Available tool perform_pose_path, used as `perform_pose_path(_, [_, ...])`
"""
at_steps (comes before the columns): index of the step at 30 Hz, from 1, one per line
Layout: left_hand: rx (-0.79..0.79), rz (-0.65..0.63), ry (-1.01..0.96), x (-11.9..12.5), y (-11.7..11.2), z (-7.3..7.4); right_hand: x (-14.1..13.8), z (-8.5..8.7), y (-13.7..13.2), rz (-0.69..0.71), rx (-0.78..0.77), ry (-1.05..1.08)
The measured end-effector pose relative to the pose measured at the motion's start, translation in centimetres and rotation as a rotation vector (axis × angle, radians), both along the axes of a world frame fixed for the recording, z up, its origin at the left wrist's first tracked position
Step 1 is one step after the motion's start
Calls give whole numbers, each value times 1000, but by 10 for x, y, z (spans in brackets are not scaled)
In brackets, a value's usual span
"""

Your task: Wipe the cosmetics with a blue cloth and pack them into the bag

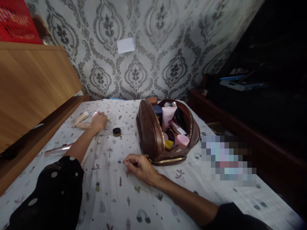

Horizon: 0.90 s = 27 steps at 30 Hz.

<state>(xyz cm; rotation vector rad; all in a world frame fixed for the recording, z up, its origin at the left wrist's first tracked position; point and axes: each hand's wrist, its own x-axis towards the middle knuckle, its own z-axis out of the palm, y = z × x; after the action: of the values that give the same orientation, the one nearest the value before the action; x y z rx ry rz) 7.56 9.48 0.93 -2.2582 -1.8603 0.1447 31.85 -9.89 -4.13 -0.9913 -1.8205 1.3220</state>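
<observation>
My left hand (99, 122) reaches to the far left of the bed cloth, its fingers closed over something mostly hidden. A pink piece shows at the fingertips and a small gold tip beside them. Next to that hand lie a beige squeeze tube (81, 118) and another beige item (83, 125). A small black-lidded jar (116, 131) stands to its right. My right hand (141, 167) rests on the cloth, loosely bent with fingers apart and nothing visible in it. Just beyond it is an unzipped brown makeup bag (150, 134), holding a pink tube (168, 117), a pink-lidded jar (182, 140) and several other cosmetics.
A shiny pink tube (57, 150) lies by my left forearm. Wooden furniture (35, 89) with a red basket (19, 25) on top borders the left. Patterned wallpaper (148, 64) closes the back. A blurred-out patch (227, 161) covers something at right, near a dark wooden edge.
</observation>
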Motion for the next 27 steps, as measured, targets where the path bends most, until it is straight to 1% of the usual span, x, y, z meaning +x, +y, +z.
perform_pose_path(4, [4,27,-46,7,-3,2,-1,-1,-1,-13,3,-1])
perform_pose_path(7, [29,15,-132,9,-17,11,0,-2,0,-24,13,-6])
perform_pose_path(9, [71,-2,-211,8,-35,18,-1,-4,2,-23,8,7])
perform_pose_path(12, [126,-50,-343,9,-74,25,-6,-6,5,-37,-68,112])
perform_pose_path(14, [95,-117,-516,16,-106,24,-13,-5,5,-80,-171,276])
perform_pose_path(15, [48,-174,-734,21,-123,22,-16,-4,3,-98,-228,373])
perform_pose_path(16, [-34,-240,-950,28,-139,18,-20,-3,1,-103,-278,468])
perform_pose_path(17, [-86,-297,-1099,35,-153,15,-23,-3,-1,-90,-318,547])
perform_pose_path(18, [-109,-337,-1165,42,-166,11,-25,-2,-4,-63,-349,603])
perform_pose_path(19, [-98,-361,-1166,49,-177,7,-26,-3,-7,-35,-368,635])
perform_pose_path(20, [-60,-374,-1128,54,-186,3,-26,-3,-9,-15,-376,644])
perform_pose_path(22, [39,-386,-1018,60,-197,-3,-25,-6,-12,-22,-361,617])
perform_pose_path(24, [102,-398,-966,61,-201,-7,-23,-9,-12,-56,-320,573])
perform_pose_path(27, [100,-408,-1006,55,-201,-9,-23,-10,-10,-78,-270,489])
